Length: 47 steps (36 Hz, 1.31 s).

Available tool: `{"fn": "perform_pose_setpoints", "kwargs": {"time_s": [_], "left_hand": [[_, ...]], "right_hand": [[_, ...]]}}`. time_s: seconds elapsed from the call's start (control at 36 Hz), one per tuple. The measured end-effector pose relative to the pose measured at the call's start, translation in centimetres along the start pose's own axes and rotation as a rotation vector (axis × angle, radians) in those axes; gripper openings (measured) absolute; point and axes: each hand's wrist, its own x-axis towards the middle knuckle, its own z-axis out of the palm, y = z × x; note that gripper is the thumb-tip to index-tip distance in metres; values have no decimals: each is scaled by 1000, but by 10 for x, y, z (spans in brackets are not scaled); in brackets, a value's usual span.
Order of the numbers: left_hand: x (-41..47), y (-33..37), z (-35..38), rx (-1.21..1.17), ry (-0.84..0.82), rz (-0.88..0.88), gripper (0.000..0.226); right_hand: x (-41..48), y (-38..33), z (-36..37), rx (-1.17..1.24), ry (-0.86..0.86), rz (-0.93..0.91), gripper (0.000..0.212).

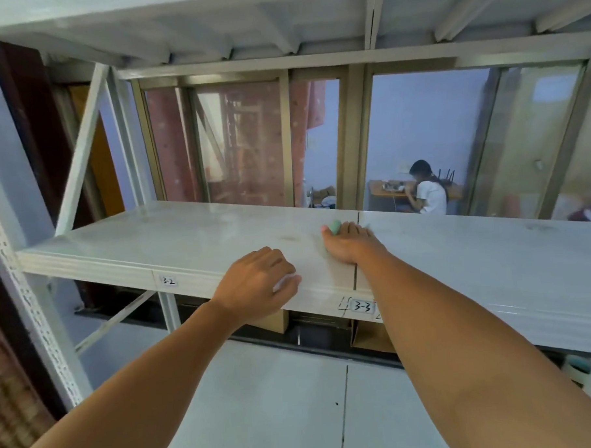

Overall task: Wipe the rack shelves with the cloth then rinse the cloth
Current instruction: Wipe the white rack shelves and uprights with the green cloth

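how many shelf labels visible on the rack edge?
2. Label "3-2" sits on the front edge of the shelf, left of the left hand. Label "3-3" is between the forearms, below the right hand. More may lie out of view.

Shelf (pixel 193 235) smooth painted metal, faint sheen; cloth (pixel 336 226) soft green; paper labels (pixel 362 306) matt

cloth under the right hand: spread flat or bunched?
Bunched. Only a small green lump of cloth pokes out past the fingers of the right hand, which presses it on the shelf; the rest is hidden.
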Motion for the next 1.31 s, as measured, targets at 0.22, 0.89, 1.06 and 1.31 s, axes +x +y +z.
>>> {"fn": "perform_pose_setpoints", "kwargs": {"time_s": [0.22,0.89,1.06,1.31], "left_hand": [[11,-32,5,-30,16,141,39],[-40,-187,-58,24,28,68,42],[-72,-251,-84,45,8,5,45],[-122,-335,-123,54,43,11,43]], "right_hand": [[20,-46,18,-18,-18,-8,84],[47,-156,49,-20,-4,44,83],[54,-209,64,-35,0,63,84],[76,-311,90,-26,-17,51,86]]}}
